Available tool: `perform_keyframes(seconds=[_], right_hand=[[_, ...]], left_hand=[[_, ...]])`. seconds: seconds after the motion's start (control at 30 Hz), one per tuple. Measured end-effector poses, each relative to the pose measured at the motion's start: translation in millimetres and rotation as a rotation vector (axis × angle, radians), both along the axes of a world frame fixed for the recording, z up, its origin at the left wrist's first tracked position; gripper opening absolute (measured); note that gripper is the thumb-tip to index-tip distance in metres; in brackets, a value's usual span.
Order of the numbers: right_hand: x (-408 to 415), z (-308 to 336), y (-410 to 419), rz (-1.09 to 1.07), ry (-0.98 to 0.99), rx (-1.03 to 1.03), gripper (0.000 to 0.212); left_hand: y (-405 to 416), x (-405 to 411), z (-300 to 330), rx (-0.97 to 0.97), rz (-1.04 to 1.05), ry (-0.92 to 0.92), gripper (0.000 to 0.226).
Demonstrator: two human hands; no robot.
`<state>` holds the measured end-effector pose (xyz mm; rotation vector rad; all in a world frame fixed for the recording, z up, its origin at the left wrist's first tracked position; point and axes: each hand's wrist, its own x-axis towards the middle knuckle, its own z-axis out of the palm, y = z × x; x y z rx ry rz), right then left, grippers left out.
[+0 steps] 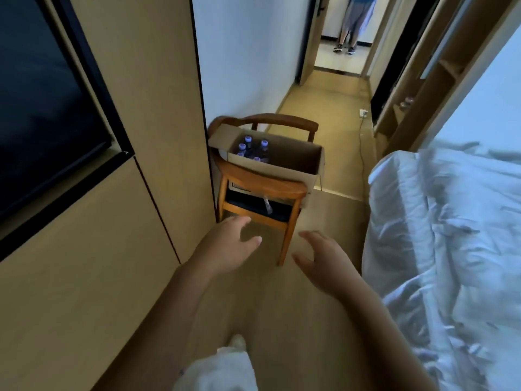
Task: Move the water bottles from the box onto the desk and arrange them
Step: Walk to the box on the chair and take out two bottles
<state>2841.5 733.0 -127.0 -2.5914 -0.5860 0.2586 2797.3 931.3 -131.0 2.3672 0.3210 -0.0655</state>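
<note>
Nearest, the person's own leg in pale trousers (225,368) shows at the bottom edge above the light wooden floor (282,320), with a rumpled white bed (451,249) close on the right and a tan wall panel carrying a black-framed dark screen (42,122) on the left. Both bare arms reach forward: the left hand (228,246) and the right hand (324,258) are held apart from one another, fingers spread and relaxed, palms turned toward each other, holding nothing and touching nothing. Just beyond them stands a brown wooden armchair (262,190) set against the left wall, and on it rests an open brown cardboard box (282,165). The clear water bottles with purple caps (251,149) stand upright, grouped in the box's far-left part; the rest of the box looks bare. The step in hand appears to be the approach to the box, no bottle being lifted yet. The next move likely calls for stepping closer and reaching down over the box's near wall to grip a bottle by its neck or body. No desk is in view. Far down the corridor stands another person (352,24) by the doorway.
</note>
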Motion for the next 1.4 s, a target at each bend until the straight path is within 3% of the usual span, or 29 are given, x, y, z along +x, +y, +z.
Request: perform_keyframes(seconds=[0.3, 0.37, 0.43, 0.7, 0.9, 1.0, 1.13, 1.27, 1.4], right_hand=[[181.3, 0.5, 80.6, -0.01, 0.069, 0.189, 0.025], [213.5, -6.5, 90.7, -0.063, 0.103, 0.201, 0.03], [253.8, -16.2, 103.4, -0.094, 0.131, 0.177, 0.039], [422.8, -80.1, 164.2, -0.067, 0.277, 0.152, 0.038], [526.6, -141.8, 221.8, 0.061, 0.415, 0.002, 0.008], [557.9, -174.3, 242.7, 0.196, 0.435, -0.088, 0.007], [577.6, -206.5, 262.5, 0.312, 0.46, -0.172, 0.036], [580.2, -228.6, 274.7, 0.447, 0.499, -0.271, 0.031], [578.6, -232.8, 278.4, 0.544, 0.383, -0.288, 0.018]], left_hand=[[73.1, 188.1, 5.2, -0.034, 0.003, -0.017, 0.056], [81.3, 214.0, -1.2, -0.05, 0.007, 0.01, 0.055], [91.7, 245.5, -10.3, -0.071, 0.029, 0.026, 0.054], [126.7, 368.3, -55.6, -0.078, 0.193, 0.1, 0.047], [141.8, 441.4, -81.2, -0.111, 0.307, 0.205, 0.039], [148.4, 470.6, -93.7, -0.119, 0.363, 0.277, 0.046], [150.6, 492.3, -105.2, -0.127, 0.411, 0.347, 0.046], [151.2, 492.2, -113.1, -0.135, 0.451, 0.392, 0.038], [153.4, 483.6, -118.0, -0.149, 0.493, 0.434, 0.042]])
